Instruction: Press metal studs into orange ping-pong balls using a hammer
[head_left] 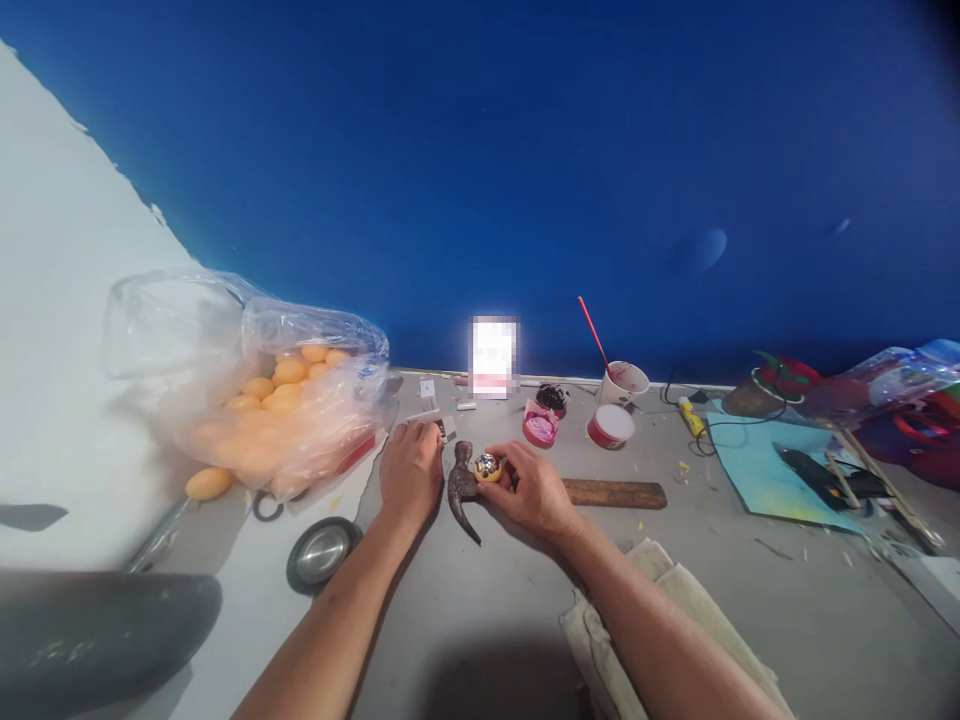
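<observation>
Clock centred on the hammer head, 12 away from you. Largest item first: blue wall, across 12. Grey tabletop below it, under your work. At 10, clear plastic bag with many orange egg-shaped pieces inside; one loose piece lies at 9. At 3, light-blue sheet with dark items on it. Folded cloth at 4, partly under your right forearm.

Hammer: lying flat, wooden handle toward 3, claw curving toward 6. Your right hand crosses over its middle.

Right grip: nearly closed, thumb and fingers pinching the small ball, yellow with a shiny silvery face, just beside the hammer head in your view. Contact between ball and hammer: cannot tell.

Left grip: your left hand is at 10, near the hammer head, back up, fingers curled down beside a small printed card. Cannot tell how far open it is underneath, or whether it holds anything.

Round metal dish, dark-rimmed, at 8. White cup at 2, red stick leaning in it. Red-sided tub just nearer you; pink-filled tub also at 2, closer to the hammer head.
</observation>
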